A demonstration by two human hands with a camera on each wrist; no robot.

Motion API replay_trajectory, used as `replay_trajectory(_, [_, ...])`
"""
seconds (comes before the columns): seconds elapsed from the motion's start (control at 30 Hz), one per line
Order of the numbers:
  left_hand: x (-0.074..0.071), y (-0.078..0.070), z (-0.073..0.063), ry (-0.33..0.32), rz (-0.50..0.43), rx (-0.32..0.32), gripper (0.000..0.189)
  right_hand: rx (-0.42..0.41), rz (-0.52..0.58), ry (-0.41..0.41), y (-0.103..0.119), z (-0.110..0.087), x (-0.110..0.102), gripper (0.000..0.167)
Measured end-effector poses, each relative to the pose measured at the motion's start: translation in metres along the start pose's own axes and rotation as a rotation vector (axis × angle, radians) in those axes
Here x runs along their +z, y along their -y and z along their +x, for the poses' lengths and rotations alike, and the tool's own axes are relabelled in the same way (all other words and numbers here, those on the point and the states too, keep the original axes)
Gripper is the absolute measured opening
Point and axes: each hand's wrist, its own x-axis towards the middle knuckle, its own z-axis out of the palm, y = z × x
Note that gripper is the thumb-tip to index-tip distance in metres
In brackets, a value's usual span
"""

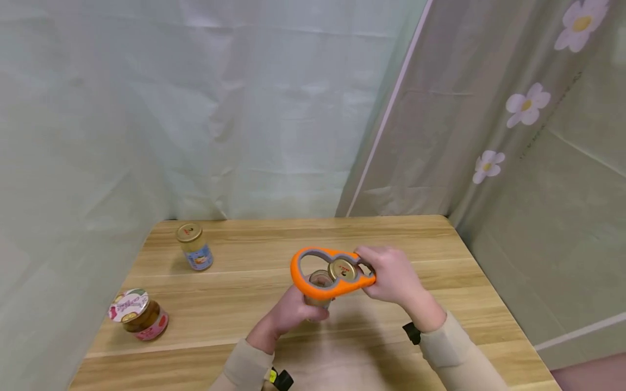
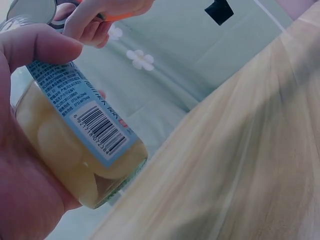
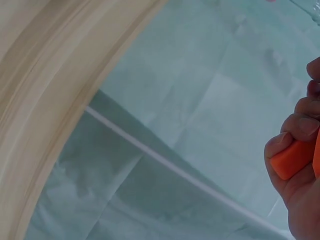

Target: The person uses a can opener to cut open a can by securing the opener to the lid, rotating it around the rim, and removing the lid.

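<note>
My left hand (image 1: 286,313) grips a glass jar (image 2: 57,142) of pale fruit pieces, with a blue label and barcode facing the left wrist view. Seen from the head, the mouth of this jar is uncovered. My right hand (image 1: 391,276) holds an orange and grey jar opener (image 1: 313,291) by its narrow end, the wide loop reaching over the jar. A gold lid (image 1: 343,270) sits tilted in the opener's middle opening, beside the jar's mouth. In the right wrist view, curled fingers (image 3: 302,126) wrap the orange handle; the rest of the opener is out of frame.
On the wooden table (image 1: 254,244), a gold-lidded jar with a blue label (image 1: 198,256) stands at the back left. Nearer at left is a jar with a patterned lid and pink label (image 1: 146,320). Pale curtains (image 1: 274,119) hang behind and beside the table.
</note>
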Motion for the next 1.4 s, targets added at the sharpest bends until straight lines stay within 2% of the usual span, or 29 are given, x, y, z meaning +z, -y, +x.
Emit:
replay_trajectory(0.13, [0.001, 0.004, 0.002, -0.051, 0.018, -0.039, 0.047, 0.068, 0.0, -0.003, -0.005, -0.007, -0.005, 0.038])
replay_trajectory(0.3, [0.002, 0.009, 0.006, -0.134, 0.096, -0.042, 0.053, 0.153, -0.006, -0.028, -0.011, -0.018, -0.01, 0.037])
replay_trajectory(0.47, [0.005, 0.013, 0.01, -0.228, 0.2, -0.033, 0.052, 0.179, -0.003, -0.063, -0.017, -0.029, -0.011, 0.034])
replay_trajectory(0.63, [0.006, 0.015, 0.018, -0.273, 0.21, -0.055, 0.051, 0.198, -0.006, -0.068, -0.021, -0.036, -0.013, 0.032])
replay_trajectory(0.87, [0.003, 0.025, 0.041, -0.324, 0.161, -0.08, 0.054, 0.23, -0.007, -0.074, -0.026, -0.045, -0.015, 0.034])
replay_trajectory(1.17, [-0.001, 0.041, 0.079, -0.355, 0.123, -0.135, 0.055, 0.249, -0.021, -0.053, -0.028, -0.05, -0.014, 0.032])
replay_trajectory(1.4, [-0.005, 0.053, 0.103, -0.361, 0.116, -0.107, 0.054, 0.261, -0.019, -0.038, -0.028, -0.052, -0.013, 0.03])
